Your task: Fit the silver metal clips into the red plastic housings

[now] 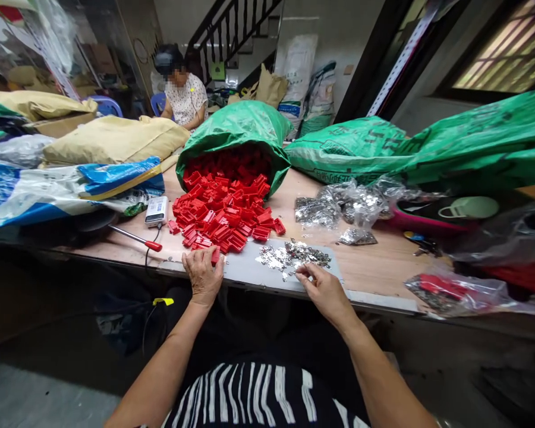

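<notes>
My left hand (204, 276) is closed around a small red plastic part (215, 255) at the table's front edge. Just beyond it lies a heap of like red plastic parts (225, 214), spilling from the mouth of a green woven sack (241, 122). To the right, small shiny metal pieces (289, 255) are spread over a grey mat (245, 270). My right hand (323, 291) is at the near right side of these pieces, thumb and fingertips pinched together. Whatever is between those fingertips is too small to make out.
Clear plastic bags of metal pieces (318, 209) lie right of the sack. A white device (156, 211) with a cable and a red-handled rod (136, 238) are at left. Green sacks (472, 142) line the back right. Another person (185, 95) sits beyond the table.
</notes>
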{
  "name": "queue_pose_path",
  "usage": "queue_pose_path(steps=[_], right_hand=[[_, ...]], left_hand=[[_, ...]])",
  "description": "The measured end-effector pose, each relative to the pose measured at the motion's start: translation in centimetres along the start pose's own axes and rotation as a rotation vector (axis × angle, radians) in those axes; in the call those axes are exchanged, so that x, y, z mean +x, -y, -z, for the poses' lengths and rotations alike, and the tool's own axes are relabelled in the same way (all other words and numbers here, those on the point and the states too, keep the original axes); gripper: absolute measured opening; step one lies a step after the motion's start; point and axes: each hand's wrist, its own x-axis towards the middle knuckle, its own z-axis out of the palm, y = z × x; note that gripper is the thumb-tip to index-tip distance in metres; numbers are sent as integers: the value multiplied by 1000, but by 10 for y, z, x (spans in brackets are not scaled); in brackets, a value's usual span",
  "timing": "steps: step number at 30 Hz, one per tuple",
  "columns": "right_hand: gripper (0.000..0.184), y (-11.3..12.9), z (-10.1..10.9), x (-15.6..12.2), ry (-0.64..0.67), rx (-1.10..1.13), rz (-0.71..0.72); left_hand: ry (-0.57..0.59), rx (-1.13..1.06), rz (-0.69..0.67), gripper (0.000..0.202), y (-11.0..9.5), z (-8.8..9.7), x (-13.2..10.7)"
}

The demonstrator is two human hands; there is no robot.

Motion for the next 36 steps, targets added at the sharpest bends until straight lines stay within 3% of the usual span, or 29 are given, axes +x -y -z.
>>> queue_pose_path(steps=[12, 17, 20, 25, 29, 32, 36], right_hand=[[12, 16, -20, -8, 33, -217, 5], [10, 20, -26, -5, 28, -324, -29], [10, 21, -26, -4, 41, -372, -26], [12, 22, -20, -4, 30, -364, 6], [11, 20, -13, -4, 16, -314, -45], [9, 17, -9, -1, 9, -212, -72], [11, 15, -8, 2, -19, 13, -42]], left_hand=[[-43, -86, -33, 19, -3, 17, -7], [-51, -419, -20, 17, -21, 35, -10], [69, -790, 178, 19, -38, 42, -16], [460, -1534, 699, 29, -64, 53, -24], [579, -1723, 918, 43, -71, 58, -26], [603, -1696, 896, 39, -72, 56, -30], [546, -1509, 689, 24, -73, 50, -38]])
